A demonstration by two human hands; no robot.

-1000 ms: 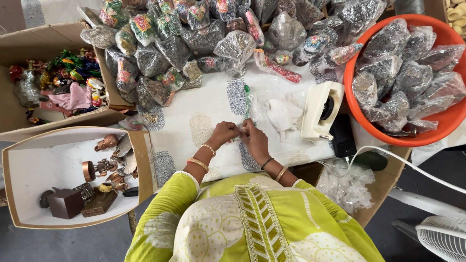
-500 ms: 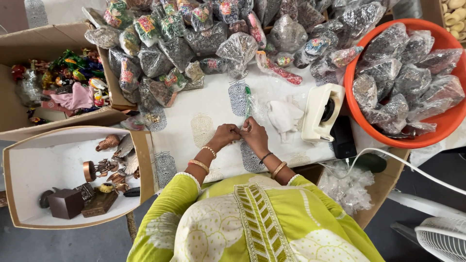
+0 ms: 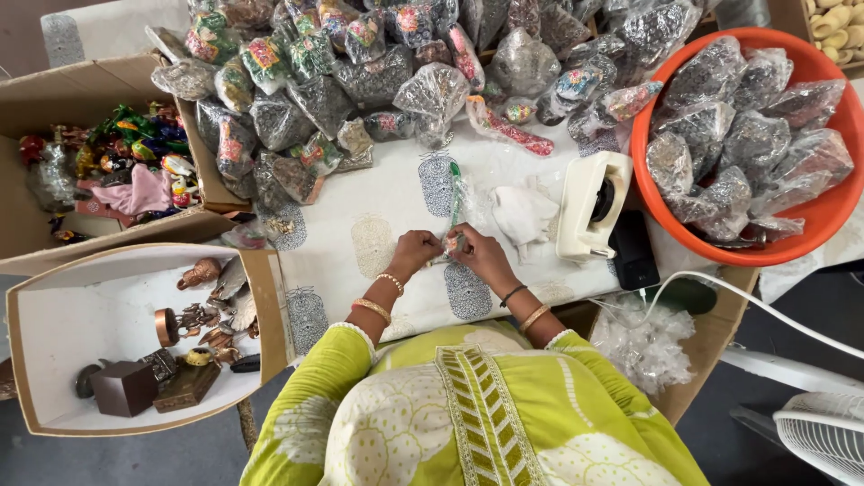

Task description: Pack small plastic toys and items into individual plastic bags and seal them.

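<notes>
Both my left hand and right hand pinch one small clear packet just left of the white tape dispenser, and I judge it best to keep its mouth gathered tight while sealing.

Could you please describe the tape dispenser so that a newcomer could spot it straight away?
Find the big orange tub of wrapped packets. Just left of it on the white cloth stands the tape dispenser, the only cream, hard plastic thing among crinkly bags.
</notes>
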